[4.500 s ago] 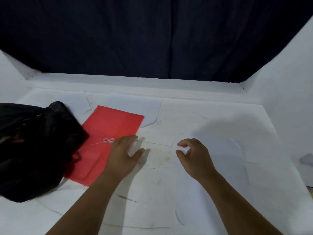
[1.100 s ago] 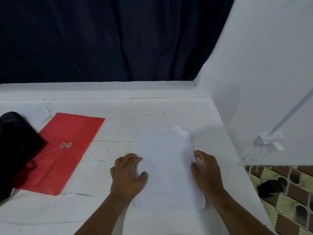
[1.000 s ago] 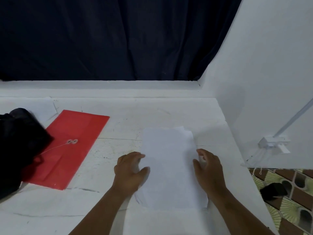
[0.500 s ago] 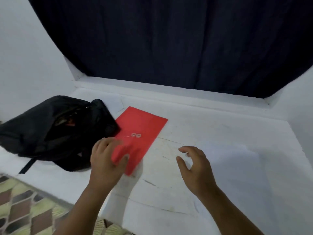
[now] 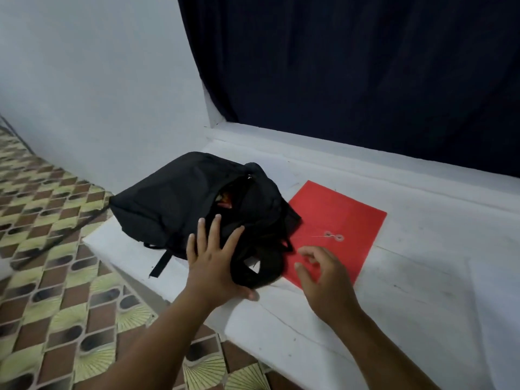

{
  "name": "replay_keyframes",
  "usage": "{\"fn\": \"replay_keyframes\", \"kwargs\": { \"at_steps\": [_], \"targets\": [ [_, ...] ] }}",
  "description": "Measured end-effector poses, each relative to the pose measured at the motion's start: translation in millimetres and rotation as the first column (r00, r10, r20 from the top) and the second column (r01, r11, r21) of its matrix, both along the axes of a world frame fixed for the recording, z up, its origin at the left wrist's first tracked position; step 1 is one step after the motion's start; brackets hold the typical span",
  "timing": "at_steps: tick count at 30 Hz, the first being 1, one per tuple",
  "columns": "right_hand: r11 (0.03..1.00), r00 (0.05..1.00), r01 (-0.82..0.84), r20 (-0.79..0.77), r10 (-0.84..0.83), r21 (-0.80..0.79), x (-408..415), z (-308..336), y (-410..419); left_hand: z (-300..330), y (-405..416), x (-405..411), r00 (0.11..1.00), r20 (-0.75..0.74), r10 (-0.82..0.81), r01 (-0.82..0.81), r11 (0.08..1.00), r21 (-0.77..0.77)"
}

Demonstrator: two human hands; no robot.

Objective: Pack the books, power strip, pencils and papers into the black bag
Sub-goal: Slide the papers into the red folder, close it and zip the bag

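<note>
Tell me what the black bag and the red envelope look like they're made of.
Black bag: soft matte woven fabric, probably nylon or polyester; it slumps and creases, with webbing straps.
Red envelope: thin, flat, stiff sheet with a string-and-disc closure; slight sheen suggests plastic, possibly coated card.

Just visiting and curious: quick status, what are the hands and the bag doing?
Left hand open, fingers spread over black bag. Right hand empty, over red envelope. Bag unzipped, lying partly on envelope.
</note>
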State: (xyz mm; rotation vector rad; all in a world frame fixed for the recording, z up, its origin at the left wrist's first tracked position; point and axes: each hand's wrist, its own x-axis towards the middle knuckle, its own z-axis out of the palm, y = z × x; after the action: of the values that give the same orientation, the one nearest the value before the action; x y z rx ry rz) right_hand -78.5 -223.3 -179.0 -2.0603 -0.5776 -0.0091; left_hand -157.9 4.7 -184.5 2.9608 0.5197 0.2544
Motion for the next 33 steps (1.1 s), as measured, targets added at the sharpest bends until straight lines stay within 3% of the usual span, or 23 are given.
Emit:
{"fn": "replay_keyframes", "kwargs": {
  "at_steps": [3, 7, 14, 17, 20, 22, 27, 29, 31, 33],
  "targets": [
    [0.999, 0.997, 0.050, -0.051, -0.050, 0.005, -8, 0, 21, -8, 16, 1, 0.996, -0.015, -0.090, 0.091, 0.993, 0.073],
    [0.996, 0.992, 0.093, -0.085, -0.093, -0.007, -15, -1, 31, -12, 30, 8, 0.921, 0.330, -0.209, 0.210, 0.977, 0.033],
    [0.992, 0.987, 0.119, -0.107, -0.122, -0.029, 1, 4, 41, 50, 77, 27, 0.820, 0.548, 0.165, 0.052, 0.932, -0.359],
    [0.998, 0.993, 0.050, -0.105, -0.053, -0.030, 7, -2, 60, 71, 89, 28, 0.743, 0.598, 0.301, 0.034, 0.875, -0.483],
    [0.998, 0.998, -0.036, 0.048, 0.038, -0.053, 15, -14, 88, 82, 101, 34, 0.684, 0.601, 0.413, -0.007, 0.828, -0.561],
    [0.988, 0.990, -0.133, 0.045, 0.137, -0.083, 21, -21, 111, 89, 110, 37, 0.666, 0.592, 0.454, -0.014, 0.801, -0.599],
    [0.876, 0.887, -0.410, 0.112, 0.448, -0.253, 34, -38, 167, 107, 125, 43, 0.635, 0.614, 0.468, 0.003, 0.794, -0.608],
    [0.796, 0.844, -0.480, 0.054, 0.534, -0.369, 35, -43, 183, 111, 131, 45, 0.622, 0.624, 0.474, -0.010, 0.801, -0.599],
    [0.744, 0.828, -0.478, 0.044, 0.559, -0.468, 34, -51, 193, 114, 135, 46, 0.609, 0.627, 0.486, -0.020, 0.800, -0.600],
    [0.761, 0.835, -0.446, 0.087, 0.543, -0.470, 32, -58, 198, 116, 138, 46, 0.602, 0.625, 0.497, -0.029, 0.796, -0.605]
  ]
}}
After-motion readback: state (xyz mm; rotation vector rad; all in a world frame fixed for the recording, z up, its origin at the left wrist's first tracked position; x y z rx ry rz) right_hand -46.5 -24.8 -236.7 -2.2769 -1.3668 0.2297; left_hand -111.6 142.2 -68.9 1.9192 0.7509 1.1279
